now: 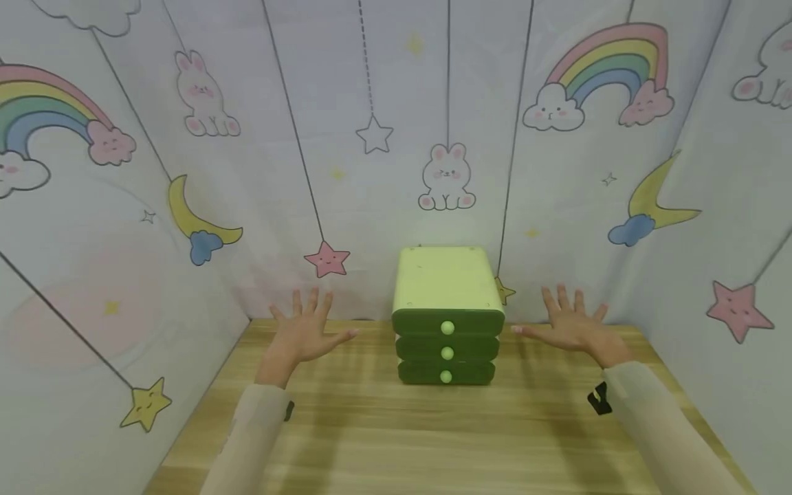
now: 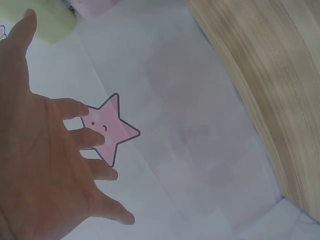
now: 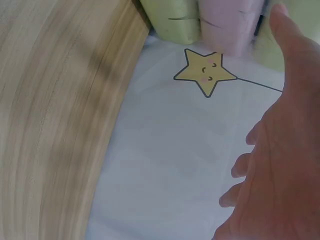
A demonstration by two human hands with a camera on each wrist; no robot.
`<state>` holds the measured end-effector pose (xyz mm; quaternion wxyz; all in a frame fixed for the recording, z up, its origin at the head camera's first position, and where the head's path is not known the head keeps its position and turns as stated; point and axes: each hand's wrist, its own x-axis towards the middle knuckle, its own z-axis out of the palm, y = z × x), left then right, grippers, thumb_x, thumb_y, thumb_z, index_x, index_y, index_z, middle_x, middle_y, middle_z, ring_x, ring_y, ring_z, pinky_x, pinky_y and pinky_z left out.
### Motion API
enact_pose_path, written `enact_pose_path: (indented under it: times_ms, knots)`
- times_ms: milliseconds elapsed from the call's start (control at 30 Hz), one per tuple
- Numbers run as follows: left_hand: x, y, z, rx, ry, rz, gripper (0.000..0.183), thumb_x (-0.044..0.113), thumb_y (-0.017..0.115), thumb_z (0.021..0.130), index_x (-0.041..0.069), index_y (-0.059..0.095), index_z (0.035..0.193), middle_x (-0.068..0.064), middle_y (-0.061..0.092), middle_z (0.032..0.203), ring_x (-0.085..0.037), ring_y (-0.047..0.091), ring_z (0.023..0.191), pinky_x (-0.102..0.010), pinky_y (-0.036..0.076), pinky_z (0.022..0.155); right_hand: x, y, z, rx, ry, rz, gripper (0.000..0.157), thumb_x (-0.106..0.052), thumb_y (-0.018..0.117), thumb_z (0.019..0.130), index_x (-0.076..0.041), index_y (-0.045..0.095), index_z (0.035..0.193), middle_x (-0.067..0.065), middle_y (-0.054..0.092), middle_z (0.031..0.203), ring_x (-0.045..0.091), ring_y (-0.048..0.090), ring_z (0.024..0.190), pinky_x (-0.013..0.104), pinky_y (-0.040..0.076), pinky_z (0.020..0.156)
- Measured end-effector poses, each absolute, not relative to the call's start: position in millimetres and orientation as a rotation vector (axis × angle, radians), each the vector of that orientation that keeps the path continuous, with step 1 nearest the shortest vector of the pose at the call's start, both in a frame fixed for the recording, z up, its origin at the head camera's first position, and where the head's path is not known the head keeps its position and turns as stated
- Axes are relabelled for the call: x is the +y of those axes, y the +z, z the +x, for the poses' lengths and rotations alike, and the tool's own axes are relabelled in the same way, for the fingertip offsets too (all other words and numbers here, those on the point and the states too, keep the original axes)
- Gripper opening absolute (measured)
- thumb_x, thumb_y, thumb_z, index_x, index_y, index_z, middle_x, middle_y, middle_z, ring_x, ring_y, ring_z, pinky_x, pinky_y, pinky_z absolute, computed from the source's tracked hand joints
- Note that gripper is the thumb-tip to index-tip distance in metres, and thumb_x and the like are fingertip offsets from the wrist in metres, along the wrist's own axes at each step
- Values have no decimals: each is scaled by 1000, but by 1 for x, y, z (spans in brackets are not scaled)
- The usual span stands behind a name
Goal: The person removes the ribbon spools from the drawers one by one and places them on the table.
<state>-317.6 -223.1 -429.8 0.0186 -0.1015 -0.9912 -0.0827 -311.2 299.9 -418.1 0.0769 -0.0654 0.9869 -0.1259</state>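
Observation:
A small drawer cabinet (image 1: 448, 278) with a pale yellow-green top stands at the back of the table. Its three dark green drawer fronts (image 1: 421, 323), each with a round light knob, are all pushed in. To its left my left hand (image 1: 304, 335) is held with fingers spread, holding nothing. On the other side my right hand (image 1: 572, 326) is spread likewise, its thumb pointing toward the cabinet. Neither hand touches it. Part of the cabinet's pale green and pink side (image 3: 227, 25) shows at the top of the right wrist view.
The wood-grain table (image 1: 396, 440) runs back to a white cloth wall (image 1: 383, 206) printed with rabbits, stars, moons and rainbows. Cloth walls also close off the left and right sides. Dark straps (image 1: 599, 399) show near the sleeves.

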Motion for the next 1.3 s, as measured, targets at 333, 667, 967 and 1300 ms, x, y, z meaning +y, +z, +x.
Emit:
enact_pose_path:
  times_ms: [333,667,967,1300]
  knots:
    - [-214,-423,-312,-3005,-219,-421,100,76,48,98,11,20,168,-23,26,172,-55,25,157,-80,23,119,300,-410,-310,3062,-299,-203,117,-78,53,94,6,12,165,43,1,167,71,1,151,93,4,109]
    - [-187,-411,-295,-2762,-370,-612,64,42,63,104,5,48,154,-20,58,151,-43,57,139,-58,47,115,287,-386,-303,3165,-423,-402,81,-47,64,101,16,43,148,47,34,154,63,36,142,74,37,114]
    - [-162,-409,-275,-2571,-454,-770,40,30,71,101,8,67,134,-12,70,128,-31,69,118,-48,59,100,269,-366,-290,3138,-520,-435,78,-46,61,104,12,41,153,41,36,158,59,41,143,72,41,113]
    - [-130,-414,-263,-2311,-371,-915,30,24,77,95,6,70,118,-7,74,109,-22,74,92,-33,63,77,256,-343,-286,3135,-591,-563,66,-40,61,105,9,51,148,33,51,153,53,47,143,67,40,117]
